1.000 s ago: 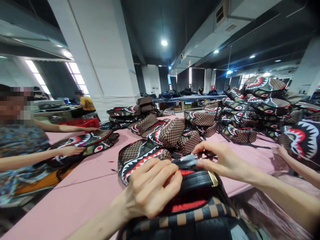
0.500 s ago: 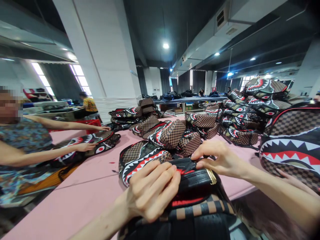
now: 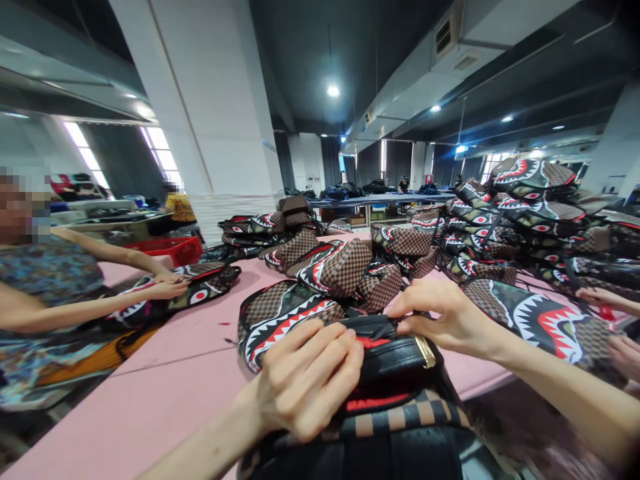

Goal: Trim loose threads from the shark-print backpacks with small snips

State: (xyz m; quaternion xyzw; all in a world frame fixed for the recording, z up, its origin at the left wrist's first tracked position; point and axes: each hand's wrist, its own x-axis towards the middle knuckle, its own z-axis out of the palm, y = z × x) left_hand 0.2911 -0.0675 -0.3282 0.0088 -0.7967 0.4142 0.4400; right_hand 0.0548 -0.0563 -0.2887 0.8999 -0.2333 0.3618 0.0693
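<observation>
A black and brown checkered backpack [image 3: 395, 423] is at the table's near edge, its black top with red lining partly open. My left hand [image 3: 313, 380] is closed on the left side of that top edge, fingers curled over it. At the right, my right hand [image 3: 435, 313] pinches the black zipper edge between thumb and fingers, near a gold metal plate [image 3: 426, 352]. Just behind my left hand lies a shark-mouth backpack [image 3: 285, 320] on the pink table [image 3: 185, 393].
More shark-mouth backpacks [image 3: 333, 267] are heaped behind, with a tall stack [image 3: 530, 207] at the right. A person [image 3: 50, 273] at the left handles another bag. At the right edge, another person's hands [image 3: 625, 353] are by a backpack [image 3: 530, 320]. A red crate [image 3: 183, 252] stands back left.
My right hand has shifted slightly right along the zipper edge; my left hand stays nearly in place. The upright backpack at the right now lies lower. The left person's hands have come together.
</observation>
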